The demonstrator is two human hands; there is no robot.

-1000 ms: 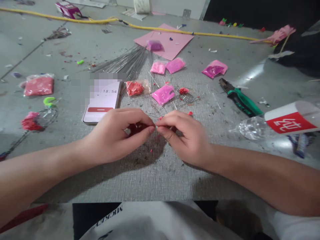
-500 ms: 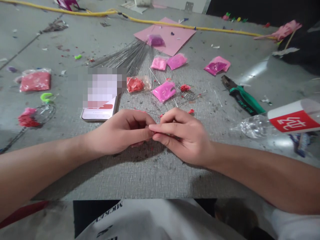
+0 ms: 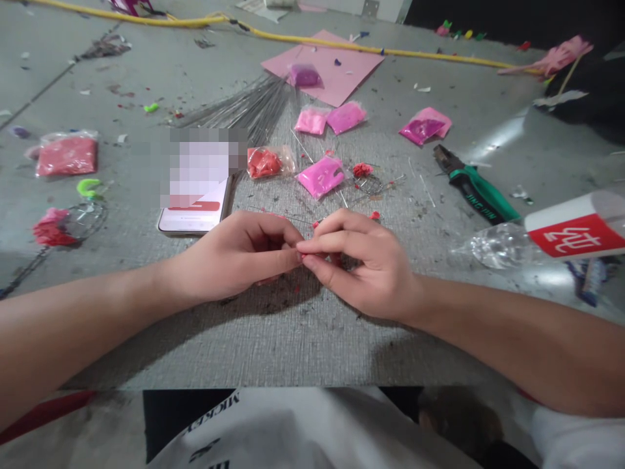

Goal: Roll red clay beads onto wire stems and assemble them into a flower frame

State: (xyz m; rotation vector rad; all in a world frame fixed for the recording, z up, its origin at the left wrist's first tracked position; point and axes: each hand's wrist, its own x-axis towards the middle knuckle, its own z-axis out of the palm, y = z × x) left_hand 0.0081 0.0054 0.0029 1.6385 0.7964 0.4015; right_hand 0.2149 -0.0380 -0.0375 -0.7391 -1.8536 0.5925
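My left hand and my right hand meet fingertip to fingertip low over the grey mat. Both are closed in a pinch around a small red piece, mostly hidden by the fingers; a thin wire runs out behind them. Just past the hands lie a pink bead bag, a red bead bag and a small red-and-wire piece. A phone lies flat to the left of the hands.
A bundle of thin wires fans out behind the phone. Green-handled pliers and a lying plastic bottle are at the right. More pink bags, a pink sheet, a red bag and a yellow cable lie farther off.
The hands have closed together so that the fingertips touch, and the dark red piece seen in the left hand is now covered. The view shifted slightly downward.
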